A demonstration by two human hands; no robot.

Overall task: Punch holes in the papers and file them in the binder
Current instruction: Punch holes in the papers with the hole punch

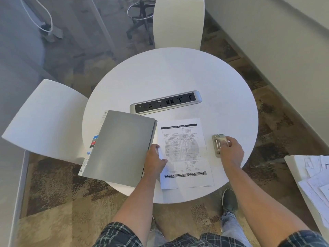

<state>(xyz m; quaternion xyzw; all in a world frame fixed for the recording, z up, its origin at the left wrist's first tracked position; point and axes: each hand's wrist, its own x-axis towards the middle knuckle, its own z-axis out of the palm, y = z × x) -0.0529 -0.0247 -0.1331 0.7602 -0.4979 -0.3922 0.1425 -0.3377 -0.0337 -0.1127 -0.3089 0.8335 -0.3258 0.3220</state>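
A closed grey binder (119, 148) lies on the left of the round white table (178, 77), with coloured tabs poking out at its left edge. Printed papers (185, 152) lie to its right, near the table's front edge. My left hand (155, 160) rests on the papers' left edge, fingers curled around it beside the binder. A small beige metal hole punch (218, 145) sits right of the papers. My right hand (231, 150) grips the punch from the right side.
A silver power and socket strip (165, 102) is set into the table's middle. White chairs stand at the far side (178, 22) and the left (44, 118). A white surface with loose papers (313, 179) is at the right edge. My shoe (229, 200) shows below the table.
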